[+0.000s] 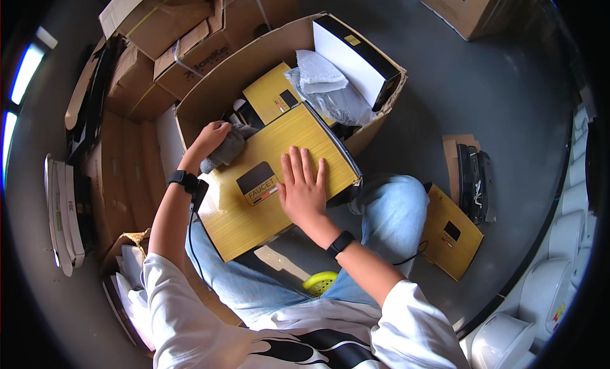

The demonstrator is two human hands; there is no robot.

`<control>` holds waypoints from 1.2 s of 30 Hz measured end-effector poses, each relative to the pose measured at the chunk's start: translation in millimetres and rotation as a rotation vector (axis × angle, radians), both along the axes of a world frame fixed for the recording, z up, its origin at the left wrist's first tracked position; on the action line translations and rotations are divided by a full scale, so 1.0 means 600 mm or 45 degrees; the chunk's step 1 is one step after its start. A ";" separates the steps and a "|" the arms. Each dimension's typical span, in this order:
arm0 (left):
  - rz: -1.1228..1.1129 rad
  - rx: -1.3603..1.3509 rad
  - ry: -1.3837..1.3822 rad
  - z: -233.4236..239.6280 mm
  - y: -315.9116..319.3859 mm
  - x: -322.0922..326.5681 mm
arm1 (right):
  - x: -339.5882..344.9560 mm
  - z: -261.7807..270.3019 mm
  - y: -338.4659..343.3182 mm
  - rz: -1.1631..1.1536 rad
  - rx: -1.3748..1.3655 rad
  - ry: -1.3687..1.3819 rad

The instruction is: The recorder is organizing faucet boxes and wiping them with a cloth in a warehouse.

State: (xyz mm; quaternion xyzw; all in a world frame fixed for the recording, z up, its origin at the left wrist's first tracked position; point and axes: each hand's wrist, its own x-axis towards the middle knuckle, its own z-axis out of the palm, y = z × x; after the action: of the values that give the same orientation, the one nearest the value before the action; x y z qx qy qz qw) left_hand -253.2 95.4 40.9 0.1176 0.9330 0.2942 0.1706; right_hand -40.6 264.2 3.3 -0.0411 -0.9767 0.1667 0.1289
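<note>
A gold faucet box [267, 154] with a dark label patch lies tilted across my lap and the near edge of a large open cardboard carton [214, 78]. My left hand [212, 138] grips a grey cloth [228, 147] at the box's upper left edge. Flat on the gold lid rests my right hand [305, 188], fingers spread. Inside the carton are another gold box [271, 90], bubble wrap [319, 73], a clear plastic bag [348, 104] and a black-and-white box [352, 59] standing along the far right wall.
Stacked cardboard boxes [190, 59] stand at the upper left. On the floor to the right lie a gold box [452, 233] and black packaging pieces [474, 183]. White ceramic-looking basins [545, 283] line the right edge. An opened carton with white packets [131, 269] is at the lower left.
</note>
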 end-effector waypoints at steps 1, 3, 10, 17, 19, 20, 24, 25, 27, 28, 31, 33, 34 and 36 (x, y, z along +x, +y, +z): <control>-0.043 0.030 -0.066 -0.003 0.025 -0.008 | -0.001 0.000 0.001 -0.013 -0.017 0.005; -0.050 0.025 -0.046 -0.009 0.084 -0.017 | -0.004 0.002 0.002 -0.030 -0.008 -0.040; -0.441 0.362 0.487 0.007 0.226 0.043 | -0.001 0.009 0.017 -0.024 -0.230 0.227; -0.906 0.201 0.567 0.059 0.169 0.160 | 0.011 0.008 0.038 -0.015 -0.953 0.931; -0.886 0.228 0.488 0.068 0.140 0.202 | 0.012 0.011 0.036 -0.005 -0.877 0.982; -0.930 0.220 0.414 0.076 0.121 0.217 | 0.014 0.012 0.037 0.010 -0.815 0.954; -0.900 0.266 0.186 0.090 0.057 0.279 | 0.024 0.020 0.037 0.141 -0.668 0.807; -0.870 0.238 0.159 0.091 0.045 0.293 | 0.027 0.022 0.037 0.215 -0.560 0.682; -0.812 0.260 0.223 0.092 0.025 0.319 | 0.027 0.024 0.033 0.304 -0.469 0.557; -0.786 0.218 0.283 0.092 0.016 0.330 | 0.024 0.025 0.028 0.291 -0.446 0.550; -0.454 0.194 0.399 0.083 -0.020 0.359 | 0.017 0.024 0.017 0.206 -0.398 0.542; -0.238 -0.005 0.434 0.066 -0.058 0.380 | 0.015 0.023 0.012 0.179 -0.379 0.558; -0.061 -0.029 0.423 0.051 -0.078 0.386 | 0.014 0.023 0.011 0.165 -0.373 0.562; 0.245 -0.020 0.378 0.014 -0.118 0.392 | 0.016 0.026 0.008 0.178 -0.351 0.569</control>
State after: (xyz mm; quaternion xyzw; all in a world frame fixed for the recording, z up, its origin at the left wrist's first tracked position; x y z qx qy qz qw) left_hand -17.8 24.6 49.1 0.0687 0.9572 0.2810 0.0028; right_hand -31.0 268.8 18.6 0.0472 -0.8926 0.3114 0.3225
